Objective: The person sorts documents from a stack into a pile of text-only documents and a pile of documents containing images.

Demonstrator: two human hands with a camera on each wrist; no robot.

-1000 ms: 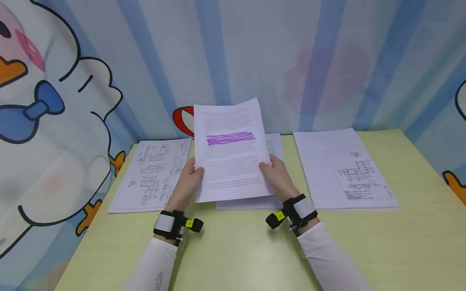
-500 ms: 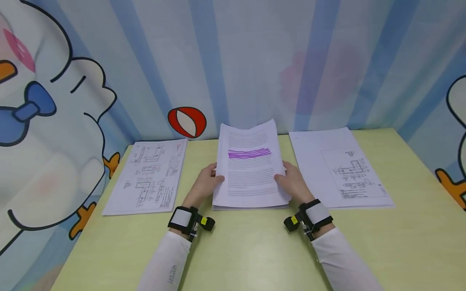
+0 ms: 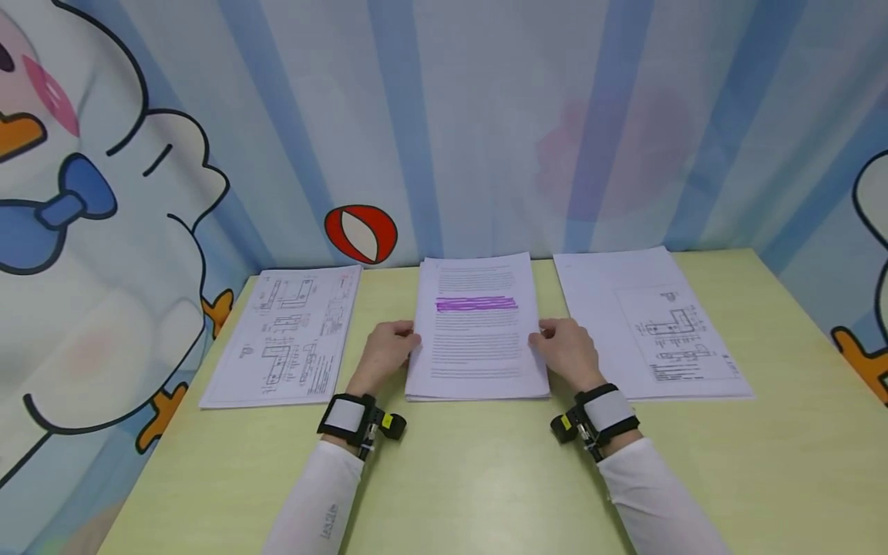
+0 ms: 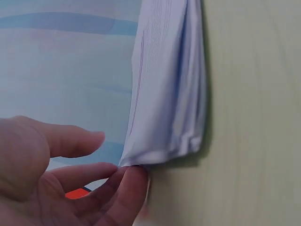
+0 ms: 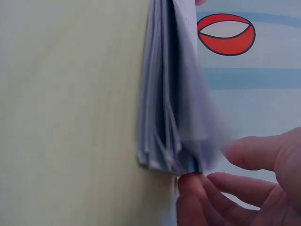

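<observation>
A stack of printed sheets (image 3: 479, 347) with purple marker strokes across its top page lies in the middle of the table. At its left edge is my left hand (image 3: 384, 354); in the left wrist view the fingertips (image 4: 134, 176) touch the stack's edge and the thumb stands off it. My right hand (image 3: 569, 351) is at the right edge of the stack. In the right wrist view, its fingers (image 5: 193, 188) meet the lower edges of the sheets, and its thumb is beside a blurred, bent top sheet (image 5: 202, 117). Both wrists wear black camera straps.
Left on the table (image 3: 472, 478) lies a pile of technical drawings (image 3: 284, 339). Another pile with a drawing (image 3: 645, 324) lies to the right, close to my right hand. A striped cartoon curtain (image 3: 486, 131) stands behind the table's back edge.
The held sheets came down and to the right onto the papers in the middle, and now lie flat there. My hands moved with them, and their grip on the sides has loosened.
</observation>
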